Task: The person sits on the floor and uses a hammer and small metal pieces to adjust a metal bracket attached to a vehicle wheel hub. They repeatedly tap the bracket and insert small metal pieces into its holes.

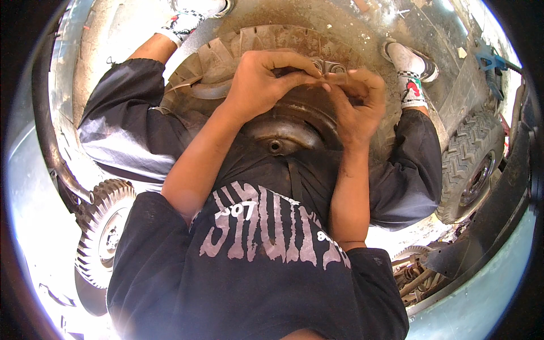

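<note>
My left hand (263, 82) and my right hand (360, 105) meet fingertip to fingertip above a big worn tyre (226, 48). Both are closed in a pinch, thumbs against forefingers. Whatever lies between the fingertips is too small and too hidden to name. Just behind the fingertips shows a small metal piece with rounded shapes (330, 66); I cannot tell whether the fingers touch it. The tyre lies flat between my legs. Nearer my lap, below the hands, is a dark, rounded metal part with a hole (276, 147).
A treaded wheel (467, 170) stands at the right, and another wheel (107, 235) at the lower left. A blue tool (490, 63) lies at the far right. Dark metal vehicle parts (419, 272) fill the lower right. My feet rest on the stained floor (362, 34) beside the tyre.
</note>
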Demonstrator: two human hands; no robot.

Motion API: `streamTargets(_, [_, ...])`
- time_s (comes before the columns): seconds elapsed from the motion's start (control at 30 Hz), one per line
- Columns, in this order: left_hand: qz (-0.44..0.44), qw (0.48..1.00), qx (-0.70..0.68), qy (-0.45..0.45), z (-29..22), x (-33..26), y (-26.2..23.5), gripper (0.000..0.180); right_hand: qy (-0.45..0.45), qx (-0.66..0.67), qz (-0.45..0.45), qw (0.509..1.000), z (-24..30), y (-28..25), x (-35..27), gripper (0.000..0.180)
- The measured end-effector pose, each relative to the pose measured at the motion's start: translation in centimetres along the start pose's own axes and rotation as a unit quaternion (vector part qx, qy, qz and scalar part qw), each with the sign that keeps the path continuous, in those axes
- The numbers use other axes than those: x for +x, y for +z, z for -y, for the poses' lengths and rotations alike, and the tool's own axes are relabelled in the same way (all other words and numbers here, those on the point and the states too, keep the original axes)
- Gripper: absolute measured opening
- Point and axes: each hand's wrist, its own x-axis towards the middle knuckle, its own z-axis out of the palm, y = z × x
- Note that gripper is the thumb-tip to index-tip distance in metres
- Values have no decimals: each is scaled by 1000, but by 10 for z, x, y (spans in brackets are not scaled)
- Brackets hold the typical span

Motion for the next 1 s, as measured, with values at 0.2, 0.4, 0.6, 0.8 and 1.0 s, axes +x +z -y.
streamTargets(0.2, [-17,999,-11,42,8,0,4,22,-82,-11,53,995,-4,-7,5,14])
streamTargets(0.4, [-13,999,-42,22,7,0,1,22,-63,-5,56,996,0,-5,6,15])
streamTargets(0.6, [21,992,-123,-37,6,2,-4,25,-85,-34,29,995,-6,-9,7,12])
streamTargets(0.8, [14,996,-85,-4,5,2,3,29,-129,-50,31,990,-4,-7,9,11])
streamTargets(1.0, [-4,999,-51,-8,2,2,2,28,-122,8,66,990,-3,-8,11,8])
